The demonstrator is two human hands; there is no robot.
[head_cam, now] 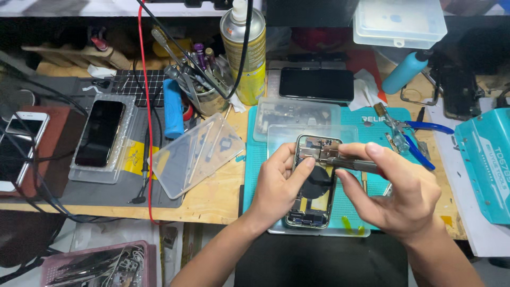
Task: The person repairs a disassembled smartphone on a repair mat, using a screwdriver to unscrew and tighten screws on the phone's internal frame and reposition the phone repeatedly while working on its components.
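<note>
An opened phone body (313,207) with its insides exposed lies on a clear plastic tray (281,133) over a teal work mat (255,159). My left hand (279,183) grips the phone's left edge, thumb resting on its upper middle. My right hand (396,191) pinches metal tweezers (345,162), whose tips point left into the phone's upper part near my left thumb.
A yellow spray can (245,53), a tin of tools (204,79), a blue roller (172,109), a clear lid (196,154), a phone in a clear tray (100,133), another dark phone (316,84), blue-handled pliers (414,138), a blue bottle (404,72), a teal box (486,165).
</note>
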